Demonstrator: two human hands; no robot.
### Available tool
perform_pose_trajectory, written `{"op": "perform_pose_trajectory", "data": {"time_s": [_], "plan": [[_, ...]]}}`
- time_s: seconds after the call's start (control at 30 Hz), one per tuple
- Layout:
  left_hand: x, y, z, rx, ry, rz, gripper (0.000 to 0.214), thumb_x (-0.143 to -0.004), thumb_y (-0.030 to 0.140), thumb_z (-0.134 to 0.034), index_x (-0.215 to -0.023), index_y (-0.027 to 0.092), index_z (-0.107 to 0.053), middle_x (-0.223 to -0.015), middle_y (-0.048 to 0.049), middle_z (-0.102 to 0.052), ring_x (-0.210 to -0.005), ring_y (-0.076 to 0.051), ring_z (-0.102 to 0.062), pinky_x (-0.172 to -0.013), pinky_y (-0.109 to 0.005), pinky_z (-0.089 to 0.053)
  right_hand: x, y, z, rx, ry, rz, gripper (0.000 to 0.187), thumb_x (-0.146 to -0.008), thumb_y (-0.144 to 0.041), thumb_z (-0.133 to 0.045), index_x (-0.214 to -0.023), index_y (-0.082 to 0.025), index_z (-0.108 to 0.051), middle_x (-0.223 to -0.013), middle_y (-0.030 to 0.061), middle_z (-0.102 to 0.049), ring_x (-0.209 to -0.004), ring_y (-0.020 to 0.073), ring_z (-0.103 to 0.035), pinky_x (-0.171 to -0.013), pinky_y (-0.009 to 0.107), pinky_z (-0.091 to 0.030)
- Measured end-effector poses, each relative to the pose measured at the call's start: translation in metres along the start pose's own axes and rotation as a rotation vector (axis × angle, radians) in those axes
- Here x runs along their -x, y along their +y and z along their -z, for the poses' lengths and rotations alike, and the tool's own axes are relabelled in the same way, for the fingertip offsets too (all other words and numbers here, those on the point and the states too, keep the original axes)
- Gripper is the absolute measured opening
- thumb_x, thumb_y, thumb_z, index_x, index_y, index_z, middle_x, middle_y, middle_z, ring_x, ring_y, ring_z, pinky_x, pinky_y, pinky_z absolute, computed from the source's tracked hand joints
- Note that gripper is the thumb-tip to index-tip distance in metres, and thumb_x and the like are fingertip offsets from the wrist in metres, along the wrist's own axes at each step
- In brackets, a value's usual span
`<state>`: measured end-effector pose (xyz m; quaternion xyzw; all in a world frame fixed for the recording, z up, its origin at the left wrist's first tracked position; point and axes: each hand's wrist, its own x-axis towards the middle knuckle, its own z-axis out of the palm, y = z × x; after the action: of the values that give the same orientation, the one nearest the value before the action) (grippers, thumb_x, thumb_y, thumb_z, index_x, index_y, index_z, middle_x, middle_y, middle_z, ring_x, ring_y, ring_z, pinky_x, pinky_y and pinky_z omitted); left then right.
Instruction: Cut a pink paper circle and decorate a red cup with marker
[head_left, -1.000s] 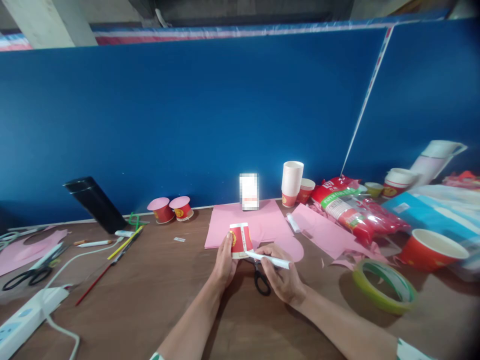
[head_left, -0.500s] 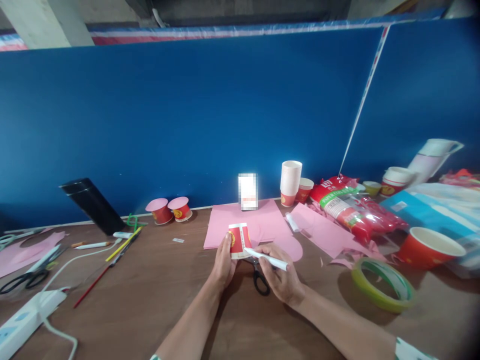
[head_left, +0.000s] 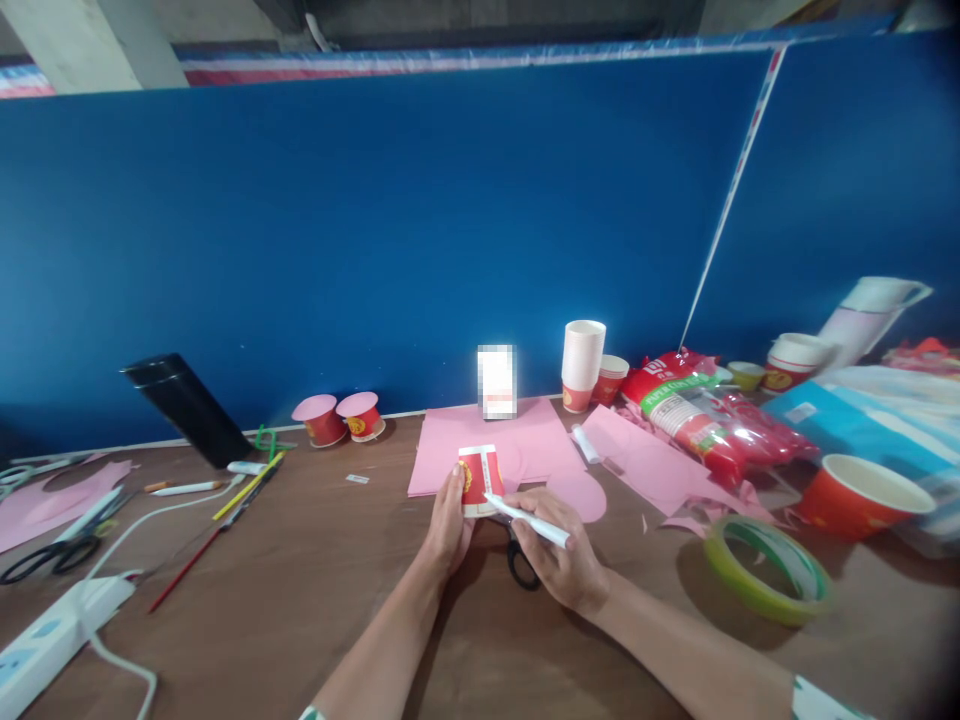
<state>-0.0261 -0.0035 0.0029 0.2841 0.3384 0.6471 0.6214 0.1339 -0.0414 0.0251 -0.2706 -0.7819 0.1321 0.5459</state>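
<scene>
My left hand [head_left: 448, 520] grips a red and white paper cup [head_left: 474, 482] by its left side, above the front of the pink paper sheets [head_left: 442, 440]. A white strip with small print runs along the cup's side. Between the closed fingers of my right hand [head_left: 559, 555] is a white marker pen [head_left: 541, 525], its tip at or very near that strip. Scissors with black handles [head_left: 523, 568] lie beneath my right hand, their blades mostly hidden. A round pink paper piece [head_left: 577, 496] lies just beyond that hand.
Two pink-topped cups [head_left: 318, 418] stand left of the sheets. A cup stack [head_left: 583, 360] and a red bag of paper cups [head_left: 682, 410] are at the back right. Green-yellow tape [head_left: 769, 570] lies near my right forearm; a power strip [head_left: 64, 640] and black bottle [head_left: 187, 405] are left.
The marker pen has shifted slightly left along the cup's strip, and its back end has dipped a little. My left hand and the cup are nearly still.
</scene>
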Motion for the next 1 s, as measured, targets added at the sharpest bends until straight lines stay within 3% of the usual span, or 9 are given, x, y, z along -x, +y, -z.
{"op": "perform_pose_trajectory", "data": {"time_s": [1.0], "plan": [[0.0003, 0.0, -0.001, -0.03, 0.018, -0.022, 0.038, -0.075, 0.052, -0.071, -0.088, 0.017, -0.066, -0.089, -0.0059, -0.069, -0.078, -0.019, -0.062, -0.081, -0.035, -0.05, 0.0013, 0.001, -0.0016, 0.013, 0.003, -0.033, 0.019, -0.095, -0.016, -0.046, -0.107, -0.02, -0.06, -0.094, 0.0088, -0.068, -0.086, 0.0226, -0.064, -0.077, 0.038, -0.053]]}}
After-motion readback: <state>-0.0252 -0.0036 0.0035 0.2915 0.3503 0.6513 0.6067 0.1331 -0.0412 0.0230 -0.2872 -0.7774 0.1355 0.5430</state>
